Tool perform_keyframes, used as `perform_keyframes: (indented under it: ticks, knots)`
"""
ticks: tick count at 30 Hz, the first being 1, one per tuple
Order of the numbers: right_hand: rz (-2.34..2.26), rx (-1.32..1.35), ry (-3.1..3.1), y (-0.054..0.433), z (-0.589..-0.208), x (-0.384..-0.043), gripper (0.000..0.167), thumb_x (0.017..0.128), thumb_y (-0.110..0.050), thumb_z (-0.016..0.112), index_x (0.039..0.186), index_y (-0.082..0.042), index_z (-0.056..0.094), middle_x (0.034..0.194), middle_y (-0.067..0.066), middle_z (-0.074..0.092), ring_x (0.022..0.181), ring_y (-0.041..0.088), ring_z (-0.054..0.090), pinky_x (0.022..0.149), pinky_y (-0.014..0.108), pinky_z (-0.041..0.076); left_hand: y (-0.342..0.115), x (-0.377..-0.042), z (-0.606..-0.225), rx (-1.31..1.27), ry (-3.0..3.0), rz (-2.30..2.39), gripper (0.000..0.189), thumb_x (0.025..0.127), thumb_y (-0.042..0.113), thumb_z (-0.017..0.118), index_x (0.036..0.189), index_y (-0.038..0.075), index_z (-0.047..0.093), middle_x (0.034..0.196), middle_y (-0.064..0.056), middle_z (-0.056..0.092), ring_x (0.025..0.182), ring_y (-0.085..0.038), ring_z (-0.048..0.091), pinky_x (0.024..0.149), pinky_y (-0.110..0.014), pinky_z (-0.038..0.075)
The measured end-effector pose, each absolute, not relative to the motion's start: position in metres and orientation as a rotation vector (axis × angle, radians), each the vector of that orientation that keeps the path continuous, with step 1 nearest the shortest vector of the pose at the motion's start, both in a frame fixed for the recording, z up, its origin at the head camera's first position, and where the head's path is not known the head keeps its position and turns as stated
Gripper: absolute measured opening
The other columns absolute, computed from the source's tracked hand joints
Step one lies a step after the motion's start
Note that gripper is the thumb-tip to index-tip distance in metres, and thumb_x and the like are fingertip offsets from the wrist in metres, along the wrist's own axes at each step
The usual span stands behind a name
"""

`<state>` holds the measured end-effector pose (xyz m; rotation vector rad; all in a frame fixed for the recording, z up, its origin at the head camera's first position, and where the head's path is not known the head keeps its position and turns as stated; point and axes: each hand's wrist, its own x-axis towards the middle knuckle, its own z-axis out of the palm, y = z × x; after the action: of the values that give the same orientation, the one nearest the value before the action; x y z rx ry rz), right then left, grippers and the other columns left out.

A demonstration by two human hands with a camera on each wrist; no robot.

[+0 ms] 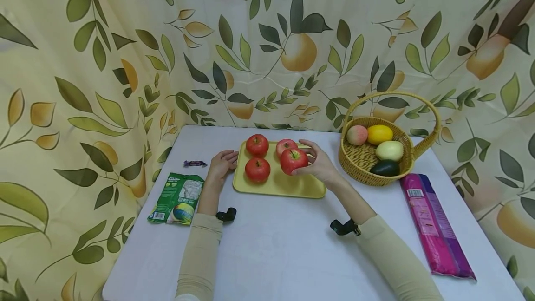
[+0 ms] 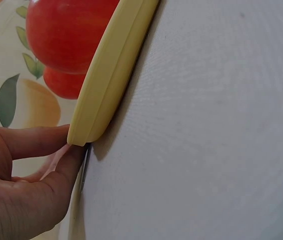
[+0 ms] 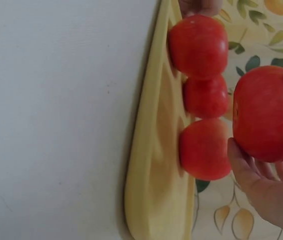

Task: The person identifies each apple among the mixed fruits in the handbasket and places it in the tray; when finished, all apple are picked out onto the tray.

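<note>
My right hand (image 1: 319,164) grips a red apple (image 1: 294,161), thumb on the near side and fingers behind, above the yellow tray (image 1: 288,189). In the right wrist view this apple (image 3: 266,115) is held up apart from the others. On the tray are three other red apples: one at the back left (image 1: 257,145), one at the front left (image 1: 257,170) and a partly hidden one behind the held apple (image 1: 285,146). My left hand (image 1: 221,167) is at the tray's left end; in the left wrist view its thumb and fingers (image 2: 36,142) pinch the tray's edge.
A wicker basket (image 1: 355,166) at the back right holds a peach, a lemon and other produce. Beside it lies a long pink and purple packet (image 1: 434,226). On the left are a green packet (image 1: 177,199) and a small wrapped candy (image 1: 195,163). Patterned cloth hangs behind the table.
</note>
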<state>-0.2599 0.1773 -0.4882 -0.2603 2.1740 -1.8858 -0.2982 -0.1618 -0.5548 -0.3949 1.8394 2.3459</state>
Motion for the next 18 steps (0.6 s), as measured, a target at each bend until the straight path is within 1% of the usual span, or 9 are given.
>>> perform_keyframes:
  ticks: [4,8,12,18]
  knots:
    - [-1.894,-0.267,2.172,0.176,-0.497,-0.261,0.108,0.071,0.007,0.090,0.160,-0.013,0.034,0.152,0.017,0.047,0.138,0.038,0.050,0.108,0.044,0.053,-0.161,-0.298,-0.554,-0.408,1.835,2.332,0.069,0.086,-0.028,0.054,0.150,-0.005,0.046,0.149,-0.023,0.056,0.140,-0.031,0.054,0.113,-0.037,0.048]
    - [-1.914,-0.275,2.142,0.174,-0.503,-0.262,0.109,0.070,0.008,0.090,0.161,-0.008,0.031,0.152,0.017,0.048,0.137,0.038,0.051,0.108,0.042,0.053,-0.161,-0.298,-0.553,-0.406,1.809,2.346,0.070,0.086,-0.029,0.052,0.152,-0.005,0.044,0.151,-0.024,0.054,0.142,-0.033,0.051,0.117,-0.040,0.045]
    - [-1.924,-0.249,2.112,0.171,-0.508,-0.262,0.107,0.070,0.010,0.089,0.160,-0.008,0.034,0.152,0.017,0.047,0.136,0.037,0.051,0.109,0.039,0.052,-0.162,-0.298,-0.552,-0.398,1.811,2.354,0.071,0.086,-0.029,0.052,0.152,-0.006,0.043,0.151,-0.024,0.053,0.142,-0.033,0.051,0.117,-0.041,0.044]
    - [-1.917,-0.217,2.096,0.167,-0.514,-0.260,0.101,0.073,0.010,0.087,0.160,-0.008,0.037,0.153,0.018,0.045,0.136,0.038,0.050,0.116,0.045,0.046,-0.163,-0.298,-0.554,-0.393,1.823,2.341,0.070,0.086,-0.028,0.053,0.152,-0.006,0.043,0.151,-0.024,0.054,0.143,-0.032,0.050,0.117,-0.041,0.044]
